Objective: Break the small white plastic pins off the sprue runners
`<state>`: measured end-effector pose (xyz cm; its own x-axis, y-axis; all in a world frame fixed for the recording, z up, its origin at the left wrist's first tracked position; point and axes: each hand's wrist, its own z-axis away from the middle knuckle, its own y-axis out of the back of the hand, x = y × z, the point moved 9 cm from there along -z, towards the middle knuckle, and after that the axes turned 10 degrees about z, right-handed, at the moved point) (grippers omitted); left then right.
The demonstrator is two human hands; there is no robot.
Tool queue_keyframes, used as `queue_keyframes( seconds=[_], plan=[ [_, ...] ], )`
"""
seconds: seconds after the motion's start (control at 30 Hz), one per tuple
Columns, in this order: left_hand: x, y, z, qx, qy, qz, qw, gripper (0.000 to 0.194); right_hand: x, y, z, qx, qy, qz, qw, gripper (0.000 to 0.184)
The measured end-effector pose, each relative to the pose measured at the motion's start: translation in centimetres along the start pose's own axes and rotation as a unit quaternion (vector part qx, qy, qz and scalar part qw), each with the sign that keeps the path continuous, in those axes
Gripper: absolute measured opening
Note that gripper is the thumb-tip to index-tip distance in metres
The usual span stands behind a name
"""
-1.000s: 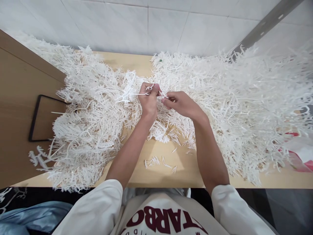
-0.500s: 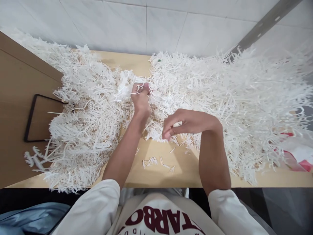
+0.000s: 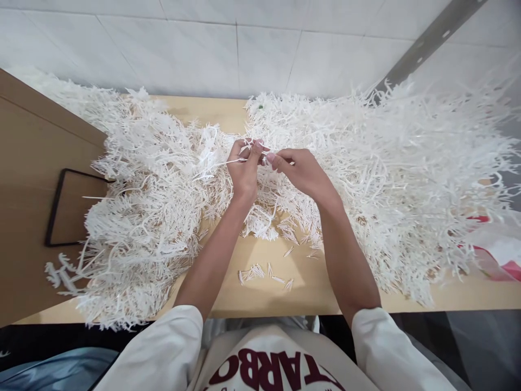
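Near the middle of the table, my left hand [image 3: 244,172] is closed around a thin white branched plastic sprig [image 3: 232,161]. Its stem sticks out to the left, and small forked tips show above the thumb. My right hand [image 3: 302,169] is pinched just to the right, its thumb and finger on the sprig's right end by the left fingertips. Exactly which tip it grips is partly hidden. Below the hands lies a small clump of white sprigs [image 3: 260,222]. Short white plastic pieces [image 3: 254,271] are scattered on the wood nearer to me.
Heaps of white plastic sprigs spread over the left [image 3: 142,217] and right [image 3: 386,179] of the wooden table [image 3: 309,296]. A brown panel [image 3: 32,206] with a black metal loop [image 3: 52,209] stands at left. A red-and-white plastic bag [image 3: 499,255] lies far right. Behind is a tiled wall [image 3: 195,54].
My right hand moved away from the left hand, down toward the near clump, then back up to the left fingertips. My left hand kept hold of the sprig, shifting slightly left and back.
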<state>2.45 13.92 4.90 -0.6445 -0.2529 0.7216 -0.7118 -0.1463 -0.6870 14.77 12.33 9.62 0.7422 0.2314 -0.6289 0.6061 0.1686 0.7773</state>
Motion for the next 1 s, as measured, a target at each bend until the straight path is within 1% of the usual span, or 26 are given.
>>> queue_keyframes(
  seconds=[0.03,0.1,0.2,0.3,0.4,0.5,0.53,0.57,0.6,0.67,0.7,0.73,0.77,0.83,0.87,0.93,1.0],
  plan=[
    [-0.1,-0.2,0.0,-0.006,0.003,0.005,1.0,0.026,0.2,0.1,-0.1,0.013,-0.01,-0.011,1.0,0.051],
    [-0.3,-0.4,0.1,-0.011,0.009,0.015,1.0,0.025,0.4,-0.1,-0.3,0.017,-0.018,-0.03,0.999,0.047],
    [-0.5,-0.3,0.2,-0.003,0.012,0.013,1.0,0.023,0.1,-0.8,-0.4,-0.004,-0.002,-0.052,0.999,0.037],
    [-0.1,0.0,0.1,0.014,0.001,-0.009,1.0,0.021,-0.4,-1.3,-0.4,-0.026,0.014,-0.039,0.999,0.029],
    [0.3,0.2,0.1,0.021,-0.012,-0.027,0.999,0.018,-1.0,-1.5,-0.1,-0.043,0.03,-0.01,0.999,0.03],
    [0.3,0.7,-0.2,0.031,-0.014,-0.026,0.999,0.014,-2.1,-1.2,0.4,-0.056,0.057,0.02,0.997,0.032],
    [0.2,1.1,-0.4,0.039,-0.01,-0.024,0.999,0.013,-2.8,-1.2,0.8,-0.078,0.077,0.021,0.994,0.031],
    [0.2,1.6,-0.6,0.053,-0.006,-0.021,0.998,0.012,-3.7,-1.6,1.4,-0.12,0.105,0.013,0.987,0.031],
    [0.2,2.2,-0.9,0.071,-0.003,-0.016,0.997,0.012,-4.8,-2.1,2.2,-0.178,0.138,-0.006,0.974,0.03],
    [0.6,3.4,-1.5,0.101,-0.004,-0.001,0.995,0.014,-6.8,-3.1,4.3,-0.298,0.195,-0.051,0.933,0.029],
    [0.9,3.7,-1.7,0.108,-0.007,0.007,0.994,0.015,-7.2,-3.2,5.0,-0.33,0.206,-0.062,0.919,0.03],
    [1.1,3.7,-1.9,0.102,-0.007,0.014,0.995,0.016,-7.1,-3.0,5.1,-0.329,0.201,-0.058,0.921,0.031],
    [1.2,3.6,-2.0,0.093,-0.005,0.017,0.995,0.016,-6.5,-2.6,4.7,-0.298,0.182,-0.04,0.936,0.032],
    [1.1,2.8,-1.9,0.066,0.004,0.018,0.998,0.015,-4.3,-1.2,3.2,-0.191,0.124,0.023,0.973,0.032],
    [1.0,2.3,-1.7,0.055,0.008,0.016,0.998,0.016,-3.0,-0.5,2.6,-0.138,0.092,0.055,0.985,0.033],
    [0.6,1.4,-1.2,0.038,0.014,0.016,0.999,0.017,-0.9,0.4,1.7,-0.063,0.04,0.093,0.993,0.039],
    [0.1,0.8,-0.6,0.031,0.021,0.019,0.999,0.017,-0.1,0.8,1.1,-0.015,0.024,0.085,0.996,0.043]
  ],
)
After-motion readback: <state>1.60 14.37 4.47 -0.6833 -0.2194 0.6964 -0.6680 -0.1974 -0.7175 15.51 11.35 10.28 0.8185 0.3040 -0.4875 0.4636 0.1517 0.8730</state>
